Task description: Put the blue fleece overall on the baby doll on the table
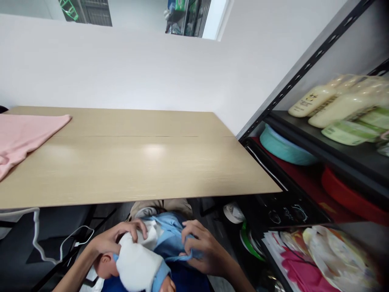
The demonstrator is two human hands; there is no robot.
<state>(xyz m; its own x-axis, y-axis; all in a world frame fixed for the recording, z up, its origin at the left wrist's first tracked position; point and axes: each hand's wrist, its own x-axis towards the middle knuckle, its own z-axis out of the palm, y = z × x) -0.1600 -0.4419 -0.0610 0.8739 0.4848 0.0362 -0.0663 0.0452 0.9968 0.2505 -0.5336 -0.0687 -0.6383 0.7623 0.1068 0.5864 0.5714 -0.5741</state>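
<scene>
Doll (105, 264) in a blue garment (168, 239), held low on the lap, below the near edge of the table (136, 162). Likely hazard: the doll appears to rest on the lap alone and could slide off should either grip slacken, and the pinched fabric could slip free. Left hand (117, 238): fingers curled narrowly over the upper end of the white cloth (138, 265). Right hand (203, 249): fingers closed in a pinch on a fold of the blue garment. Pink cloth (27, 136) lies on the table, well apart.

White wall (136, 69), wooden table (136, 162) (glossy)
</scene>
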